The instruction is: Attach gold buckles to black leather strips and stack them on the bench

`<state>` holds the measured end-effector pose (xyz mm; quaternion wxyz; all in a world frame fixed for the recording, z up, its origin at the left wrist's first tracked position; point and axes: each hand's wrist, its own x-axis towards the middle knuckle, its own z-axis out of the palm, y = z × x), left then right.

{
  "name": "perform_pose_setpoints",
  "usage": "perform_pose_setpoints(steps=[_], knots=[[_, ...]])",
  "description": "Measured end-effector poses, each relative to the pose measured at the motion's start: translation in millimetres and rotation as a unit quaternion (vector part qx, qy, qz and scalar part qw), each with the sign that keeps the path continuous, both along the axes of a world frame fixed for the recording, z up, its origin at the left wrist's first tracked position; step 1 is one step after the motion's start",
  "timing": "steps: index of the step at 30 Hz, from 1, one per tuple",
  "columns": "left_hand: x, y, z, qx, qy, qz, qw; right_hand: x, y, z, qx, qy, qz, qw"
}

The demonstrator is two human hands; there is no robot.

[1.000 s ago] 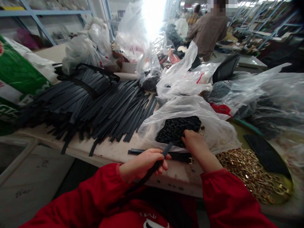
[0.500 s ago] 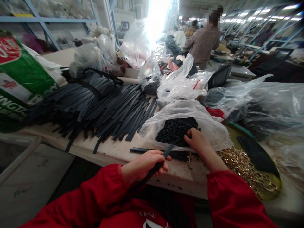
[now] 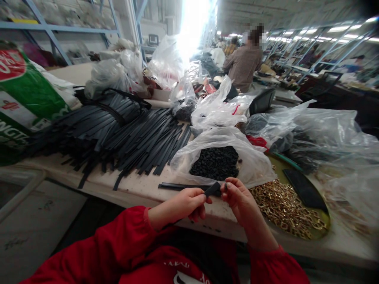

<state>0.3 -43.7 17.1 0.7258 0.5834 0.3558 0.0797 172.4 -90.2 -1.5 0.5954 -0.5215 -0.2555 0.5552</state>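
My left hand (image 3: pixel 188 203) is closed around a black strap (image 3: pixel 212 190), with its flat end sticking out past the thumb. Right beside that end, my right hand (image 3: pixel 238 197) pinches a small black piece (image 3: pixel 226 186) between thumb and fingertips. Whether the piece touches the strap I cannot tell. Just beyond both hands, an opened clear plastic bag (image 3: pixel 254 167) holds a heap of small black pieces (image 3: pixel 214 161). A few finished-looking black straps (image 3: pixel 174 186) lie along the table edge, partly hidden behind my hands.
Many loose black straps (image 3: pixel 148 142) spread over the left of the table (image 3: pixel 145 185). At right, a yellowish tray (image 3: pixel 324 227) holds gold metal hardware (image 3: pixel 290 207) and a black flat piece (image 3: pixel 304 189). Plastic bags (image 3: pixel 219 108) crowd the back. A person (image 3: pixel 244 65) stands farther off.
My right hand has come out of the bag toward me, with a small black piece in its fingertips, and is now beside the strap's end. My left hand still holds the strap.
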Motion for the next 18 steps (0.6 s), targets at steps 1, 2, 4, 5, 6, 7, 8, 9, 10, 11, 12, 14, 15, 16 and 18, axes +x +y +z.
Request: perform_pose_setpoints(steps=[1,2,4,5,6,7,8,9,10,11,12,14,15,16,18], knots=[[0,-1,0.2,0.004,0.004,-0.004,1.0,-2,-2,-0.3,-0.008,-0.013,0.023,1.0],[0,-2,0.3,0.01,0.006,-0.01,1.0,-4,-5,-0.9,-0.014,-0.033,0.049,0.998],[-1,-5,0.2,0.023,0.01,-0.034,0.999,-6,-10,-2.8,-0.019,-0.077,0.09,0.993],[-3,-5,0.2,0.032,0.014,-0.05,0.998,-5,-12,-4.1,-0.018,-0.091,0.091,0.992],[-7,-4,0.2,0.045,0.022,-0.067,0.996,-1,-15,-5.5,-0.017,-0.094,0.074,0.993],[-13,-3,0.3,0.067,0.034,-0.082,0.994,4,-18,-7.1,-0.016,-0.085,0.045,0.995],[-21,0,0.8,0.097,0.051,-0.095,0.989,12,-21,-9.0,-0.017,-0.069,0.007,0.997],[-31,3,1.5,0.131,0.072,-0.104,0.983,21,-26,-11.1,-0.019,-0.049,-0.035,0.998],[-42,7,2.5,0.165,0.094,-0.103,0.976,31,-32,-13.7,-0.023,-0.031,-0.076,0.996],[-53,11,3.7,0.185,0.114,-0.097,0.971,40,-38,-16.6,-0.031,-0.016,-0.108,0.994],[-64,15,4.8,0.189,0.132,-0.089,0.969,48,-46,-19.8,-0.041,-0.002,-0.133,0.99],[-83,23,7.3,0.178,0.156,-0.063,0.97,56,-61,-26.9,-0.06,0.017,-0.164,0.984],[-90,26,9.0,0.176,0.152,-0.037,0.972,55,-69,-30.3,-0.068,0.022,-0.171,0.983],[-95,29,11.4,0.173,0.135,0.002,0.976,52,-75,-33.3,-0.072,0.023,-0.171,0.982],[-99,35,20.1,0.153,0.056,0.128,0.978,39,-85,-37.4,-0.084,0.018,-0.134,0.987]])
